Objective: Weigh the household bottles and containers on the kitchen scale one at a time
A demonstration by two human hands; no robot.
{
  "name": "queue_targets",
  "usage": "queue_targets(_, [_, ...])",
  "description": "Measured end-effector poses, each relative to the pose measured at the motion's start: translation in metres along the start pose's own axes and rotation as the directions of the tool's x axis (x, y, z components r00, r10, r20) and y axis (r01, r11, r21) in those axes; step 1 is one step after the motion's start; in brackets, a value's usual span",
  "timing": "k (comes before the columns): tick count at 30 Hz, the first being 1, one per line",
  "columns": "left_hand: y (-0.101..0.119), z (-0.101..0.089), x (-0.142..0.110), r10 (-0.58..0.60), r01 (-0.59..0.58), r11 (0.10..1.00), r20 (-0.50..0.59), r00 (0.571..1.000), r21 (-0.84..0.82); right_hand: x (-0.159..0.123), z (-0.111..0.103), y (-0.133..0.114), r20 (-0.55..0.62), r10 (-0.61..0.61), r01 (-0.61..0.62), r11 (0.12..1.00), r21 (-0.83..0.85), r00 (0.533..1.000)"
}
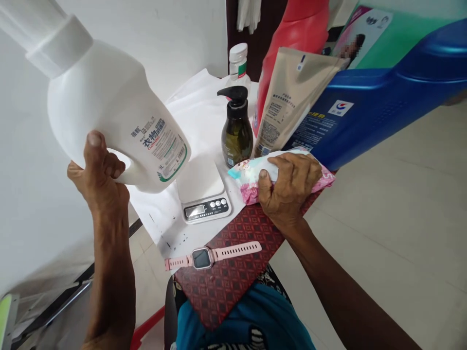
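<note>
My left hand [100, 175] grips the handle of a large white laundry detergent bottle [105, 97], held up and tilted at the left. Its printed label faces me. My right hand [288, 187] lies curled over a pink and white soft plastic packet [248, 177] near the table's right edge. The kitchen scale [202, 187], with a small display and several buttons, sits between the hands, its platform partly behind the white bottle. Just behind the packet stand a dark pump bottle [237, 129] and a beige squeeze tube [292, 92].
A big blue bottle [365, 112], a red bottle [292, 36] and a green pack [412, 39] crowd the right side. Behind the pump bottle is a clear bottle with a white cap [239, 61]. A pink smartwatch [202, 257] lies at the front of the red patterned table [233, 277].
</note>
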State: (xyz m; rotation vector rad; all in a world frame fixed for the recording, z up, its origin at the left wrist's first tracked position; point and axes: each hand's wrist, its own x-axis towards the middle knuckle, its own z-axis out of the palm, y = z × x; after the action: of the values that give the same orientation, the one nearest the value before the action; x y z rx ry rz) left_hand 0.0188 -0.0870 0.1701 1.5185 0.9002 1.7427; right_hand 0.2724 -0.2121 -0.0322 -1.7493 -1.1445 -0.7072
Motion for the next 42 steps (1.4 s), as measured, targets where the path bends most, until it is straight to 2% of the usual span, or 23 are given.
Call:
queue_targets(3, [0.004, -0.003, -0.018, -0.057, 0.059, 0.996, 0.031, 0.998, -0.061, 0.0, 0.001, 0.001, 0.009, 0.004, -0.004, 1.0, 0.014, 1.0])
queue_targets(6, [0.001, 0.002, -0.034, -0.132, 0.139, 0.986, 0.087, 0.987, -0.087, 0.0, 0.001, 0.0, 0.017, 0.014, -0.013, 1.0, -0.01, 1.0])
queue_targets(9, [-0.002, 0.008, -0.046, -0.162, 0.171, 0.981, 0.102, 0.982, -0.086, 0.001, 0.001, 0.001, 0.01, 0.004, -0.004, 1.0, -0.028, 1.0])
queue_targets(18, [-0.003, 0.014, -0.056, -0.134, 0.14, 0.99, 0.133, 0.982, -0.035, 0.001, 0.0, 0.001, 0.008, 0.015, -0.015, 0.999, -0.041, 1.0])
queue_targets(22, [-0.009, 0.005, -0.057, -0.065, 0.059, 0.997, 0.187, 0.98, 0.04, 0.001, -0.003, 0.0, 0.026, 0.022, -0.021, 1.0, -0.018, 0.999])
queue_targets(26, [-0.016, -0.006, -0.056, 0.013, -0.027, 0.996, 0.173, 0.985, 0.083, 0.0, -0.004, 0.0, 0.064, 0.047, -0.045, 0.999, -0.03, 0.997])
queue_targets(32, [-0.022, -0.016, -0.052, -0.017, 0.009, 0.997, 0.101, 0.995, 0.074, 0.0, -0.006, 0.001, 0.073, 0.063, -0.06, 0.997, -0.045, 0.995])
queue_targets(35, [-0.021, -0.01, -0.06, -0.007, -0.006, 0.991, 0.104, 0.995, 0.131, 0.001, -0.006, 0.003, 0.015, -0.007, 0.007, 1.0, -0.006, 1.0])
queue_targets(38, [-0.021, 0.005, -0.07, -0.033, 0.023, 0.99, 0.069, 0.997, 0.142, 0.001, -0.003, 0.01, -0.09, -0.105, 0.11, 0.993, 0.044, 0.99])
queue_targets(42, [-0.028, 0.017, -0.057, -0.086, 0.087, 0.992, -0.014, 0.996, 0.095, 0.0, 0.008, 0.023, -0.195, -0.158, 0.17, 0.984, 0.046, 0.968])
